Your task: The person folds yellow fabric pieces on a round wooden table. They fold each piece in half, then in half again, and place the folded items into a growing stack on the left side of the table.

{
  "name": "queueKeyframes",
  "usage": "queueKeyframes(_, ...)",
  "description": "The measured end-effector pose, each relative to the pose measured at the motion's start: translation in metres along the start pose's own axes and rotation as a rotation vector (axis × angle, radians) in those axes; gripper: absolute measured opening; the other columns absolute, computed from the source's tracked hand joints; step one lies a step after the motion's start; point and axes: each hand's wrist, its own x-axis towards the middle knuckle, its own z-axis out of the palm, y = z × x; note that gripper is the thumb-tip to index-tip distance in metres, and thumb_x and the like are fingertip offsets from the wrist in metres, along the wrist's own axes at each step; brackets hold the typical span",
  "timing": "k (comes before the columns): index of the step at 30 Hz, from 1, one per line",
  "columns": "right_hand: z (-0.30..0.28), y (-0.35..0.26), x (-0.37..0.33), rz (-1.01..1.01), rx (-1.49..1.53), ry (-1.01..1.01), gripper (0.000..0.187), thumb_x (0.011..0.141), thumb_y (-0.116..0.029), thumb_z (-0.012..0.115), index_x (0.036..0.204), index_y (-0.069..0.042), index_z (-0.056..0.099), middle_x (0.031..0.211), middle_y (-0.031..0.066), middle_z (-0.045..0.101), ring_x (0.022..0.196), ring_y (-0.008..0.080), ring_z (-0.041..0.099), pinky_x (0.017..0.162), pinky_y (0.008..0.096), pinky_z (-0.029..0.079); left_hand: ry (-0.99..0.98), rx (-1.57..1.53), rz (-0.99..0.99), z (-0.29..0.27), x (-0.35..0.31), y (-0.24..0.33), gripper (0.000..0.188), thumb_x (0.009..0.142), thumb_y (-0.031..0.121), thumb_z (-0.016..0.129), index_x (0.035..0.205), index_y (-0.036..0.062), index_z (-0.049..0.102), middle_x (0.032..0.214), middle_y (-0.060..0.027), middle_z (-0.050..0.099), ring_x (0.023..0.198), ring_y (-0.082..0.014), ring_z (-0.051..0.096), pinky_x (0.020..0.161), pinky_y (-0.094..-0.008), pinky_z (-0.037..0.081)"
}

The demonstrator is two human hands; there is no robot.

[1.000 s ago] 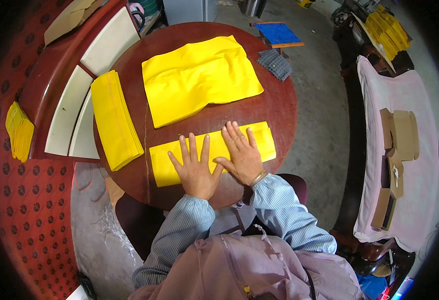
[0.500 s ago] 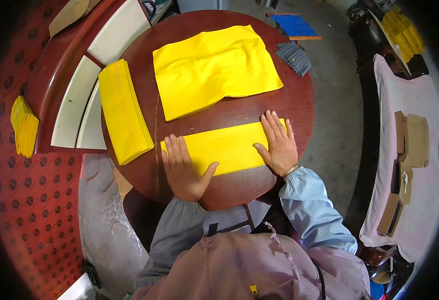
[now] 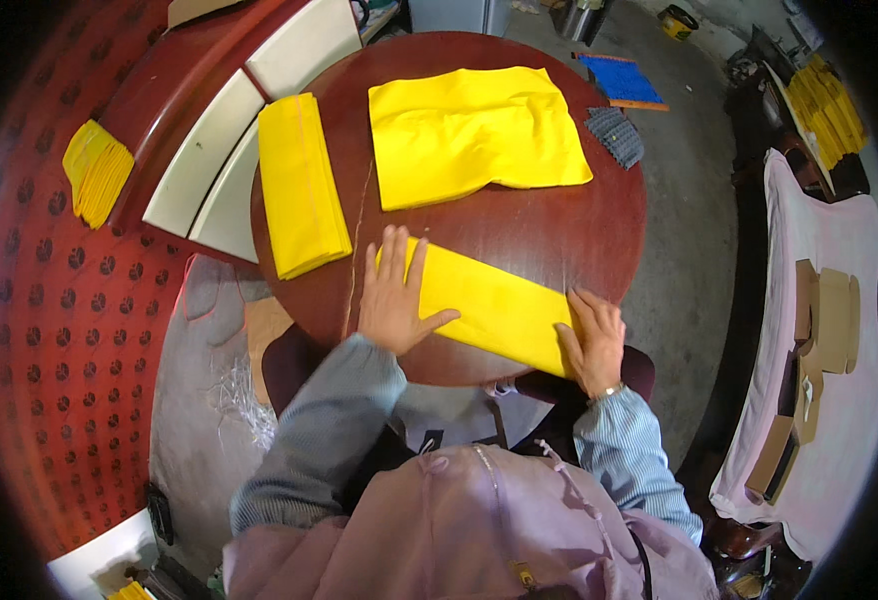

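A long folded strip of yellow fabric (image 3: pixel 499 305) lies slantwise across the near part of the round table, its right end closer to me. On its left end my left hand (image 3: pixel 394 295) rests flat, fingers stretched and thumb spread. My right hand (image 3: pixel 596 345) is at the other end, palm down, with thumb and fingers apart and slightly bent along the edge. Beyond the strip lies a wide, slightly wrinkled yellow fabric piece (image 3: pixel 479 140). At the table's left side is a stack of folded yellow fabric (image 3: pixel 304 190).
The dark red round table (image 3: pixel 519 235) has a grey textured mat (image 3: pixel 615 137) at its right edge. Another yellow stack (image 3: pixel 97 172) sits on the red sofa to the left. To the right, cardboard boxes (image 3: pixel 837 320) lie on a pink-covered surface (image 3: pixel 759 430).
The folded strip has turned, its right end swinging toward me along with my right hand. My left hand now sits farther forward at the left end. The view has shifted too.
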Motion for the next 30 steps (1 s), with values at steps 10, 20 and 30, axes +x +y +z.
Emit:
queueKeyframes(10,0.015,0.017,-0.062,0.553,0.989,-0.372,0.026,0.096,-0.013,0.082,0.115,0.001,0.071,0.092,0.0029,0.075,0.079,0.0094,0.068,0.074,0.0261,0.054,0.289,-0.211,0.045,-0.012,-0.008,-0.015,0.069,0.100,0.031,0.074,0.158,0.0064,0.046,0.165,-0.0227,0.042,0.157,-0.0416,0.033,0.130,-0.0553,0.026)
queueKeyframes(20,-0.028,0.007,-0.054,0.483,1.202,-0.832,0.047,0.098,-0.007,0.076,0.142,0.001,0.063,0.114,0.0022,0.076,0.100,0.0102,0.070,0.090,0.0272,0.055,-0.261,-2.041,-0.659,0.020,-0.132,0.093,0.039,0.111,0.022,0.063,0.139,-0.0061,0.061,0.138,-0.0147,0.069,0.129,-0.0255,0.067,0.110,-0.0380,0.055)
queueKeyframes(30,-0.067,-0.078,0.001,0.238,1.129,-1.017,0.069,0.098,-0.001,0.072,0.161,-0.004,0.044,0.145,0.0074,0.065,0.127,0.0163,0.064,0.111,0.0320,0.049,0.224,-1.939,-0.463,-0.056,-0.068,0.050,0.044,0.102,0.002,0.068,0.145,0.0018,0.059,0.140,-0.0080,0.068,0.126,-0.0218,0.066,0.111,-0.0377,0.051)
